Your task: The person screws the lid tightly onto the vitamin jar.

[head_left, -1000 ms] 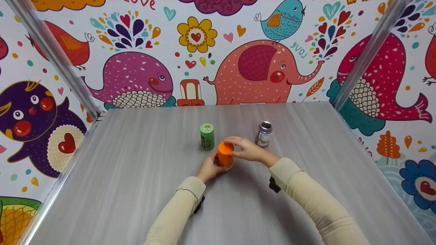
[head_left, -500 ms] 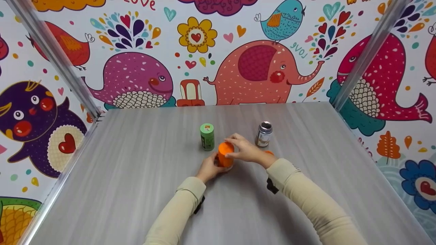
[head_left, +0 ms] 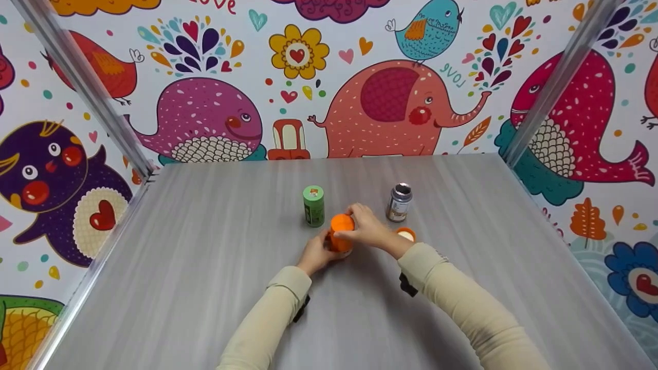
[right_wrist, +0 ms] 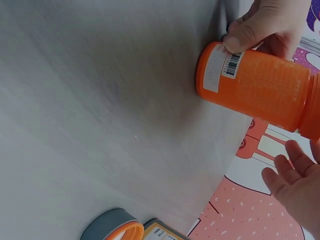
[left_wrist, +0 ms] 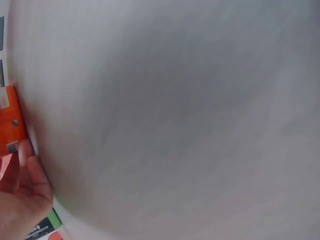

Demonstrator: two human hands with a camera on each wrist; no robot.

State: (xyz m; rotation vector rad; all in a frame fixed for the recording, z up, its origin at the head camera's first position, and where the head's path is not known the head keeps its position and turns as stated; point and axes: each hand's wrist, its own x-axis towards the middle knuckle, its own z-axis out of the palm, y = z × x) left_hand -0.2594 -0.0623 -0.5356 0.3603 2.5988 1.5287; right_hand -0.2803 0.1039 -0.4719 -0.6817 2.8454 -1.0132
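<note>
Two pale sleeves point(head_left: 475, 308) rise from the bottom edge of the frame, each with a dark strap at the wrist, the forearms slanting inward to meet at the centre. The left hand point(head_left: 316, 253) comes in low, fingers and thumb wrapped round the lower part of an orange bottle point(head_left: 340, 242), which stands roughly upright mid-frame. The right hand point(head_left: 370, 226) arches over from the right, thumb and forefinger spanning the bottle's orange cap — its other fingers point(right_wrist: 286, 170) hang loose and spread in the right wrist view.

Just above the right sleeve's cuff, right of centre, a loose orange-rimmed lid point(head_left: 406, 234) lies hollow side up. Beyond the hands stand a green canister point(head_left: 314, 206) and, farther right, an uncapped grey jar point(head_left: 399, 205).

All rest on a grey, wood-grained table point(head_left: 221, 246), shadowed beneath the arms. At its far edge, cartoon-printed walls — purple whale, salmon elephant — fill the top, with metal posts point(head_left: 560, 82) at both corners.
</note>
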